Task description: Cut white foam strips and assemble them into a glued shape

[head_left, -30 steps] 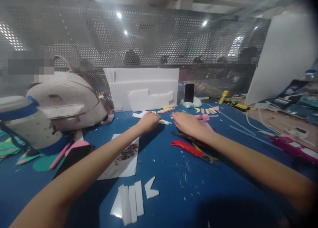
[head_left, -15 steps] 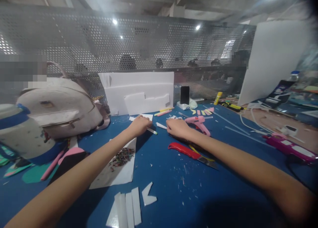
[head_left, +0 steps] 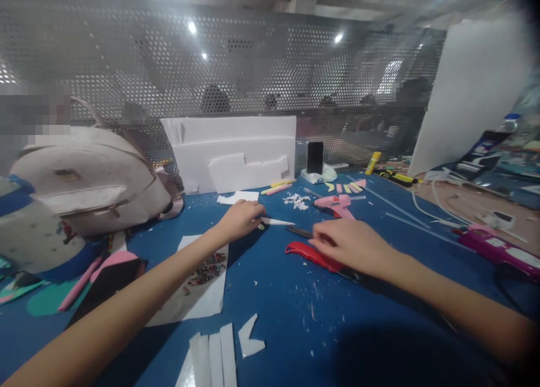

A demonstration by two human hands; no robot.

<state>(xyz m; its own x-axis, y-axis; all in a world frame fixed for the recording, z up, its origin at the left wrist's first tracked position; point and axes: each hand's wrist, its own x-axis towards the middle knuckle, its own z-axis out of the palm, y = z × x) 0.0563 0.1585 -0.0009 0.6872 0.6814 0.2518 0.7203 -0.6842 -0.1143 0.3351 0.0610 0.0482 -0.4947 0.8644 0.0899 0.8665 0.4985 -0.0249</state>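
Observation:
My left hand [head_left: 242, 221] is closed, with a narrow white pointed strip [head_left: 278, 222] jutting from its fingers to the right. A small green tip [head_left: 261, 226] shows just under those fingers; the rest of that stick is hidden. My right hand [head_left: 348, 243] is curled round a tool with a dark pointed blade [head_left: 298, 230] aimed left toward the strip; its handle is hidden. Below the right hand lies a red-handled knife [head_left: 310, 255], its blade mostly covered. A pink glue gun [head_left: 335, 202] rests just behind that hand.
White sheet [head_left: 211, 300] with small coloured bits lies left; cut white strips [head_left: 215, 353] lie in front. White scraps [head_left: 296, 200], a phone [head_left: 315, 157] and white foam boards [head_left: 236, 131] stand or lie behind. A backpack [head_left: 84, 173] and magenta glue gun [head_left: 498, 249] flank the table.
My right hand has left the white strip, moved right and nearer, and taken hold of the dark-bladed tool. My left hand has shifted slightly and now holds the strip.

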